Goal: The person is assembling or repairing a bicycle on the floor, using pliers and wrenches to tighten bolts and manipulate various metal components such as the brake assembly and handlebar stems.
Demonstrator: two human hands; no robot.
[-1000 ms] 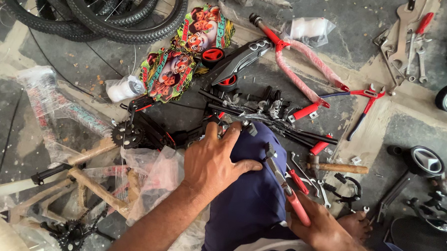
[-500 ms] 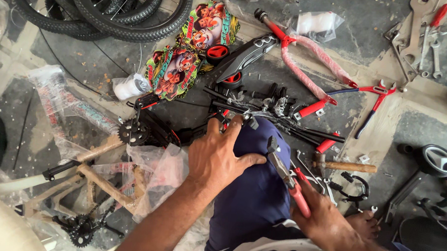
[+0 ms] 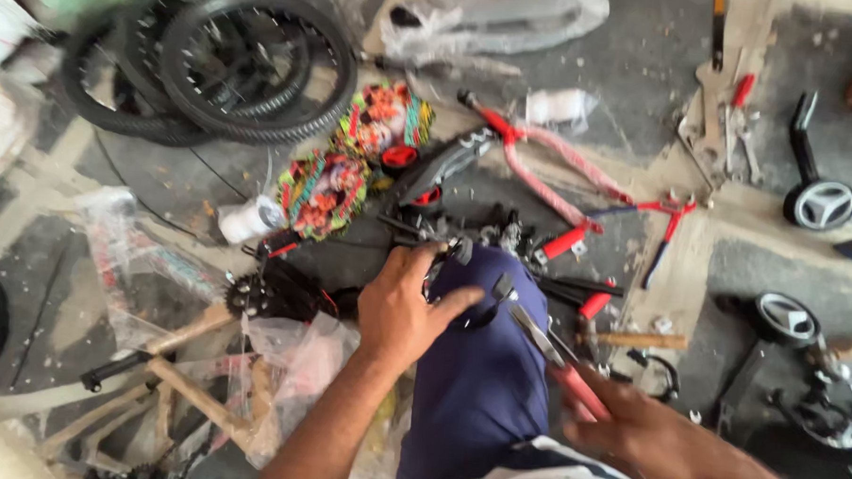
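Red-handled pliers [image 3: 549, 352] are held in the right hand [image 3: 646, 431]. A black bracket [image 3: 449, 259], just beyond the pliers' tip, is pinned by the left hand [image 3: 405, 310]. Bracket judged stiff, light; best held by its edge.

One view only is given, taken from the person's head and aimed steeply down at the floor. The left hand [image 3: 407, 305] and right hand [image 3: 648, 429] are caught close at the bottom. Tyres [image 3: 215, 62] are seen at the far top edge. No second view is offered.
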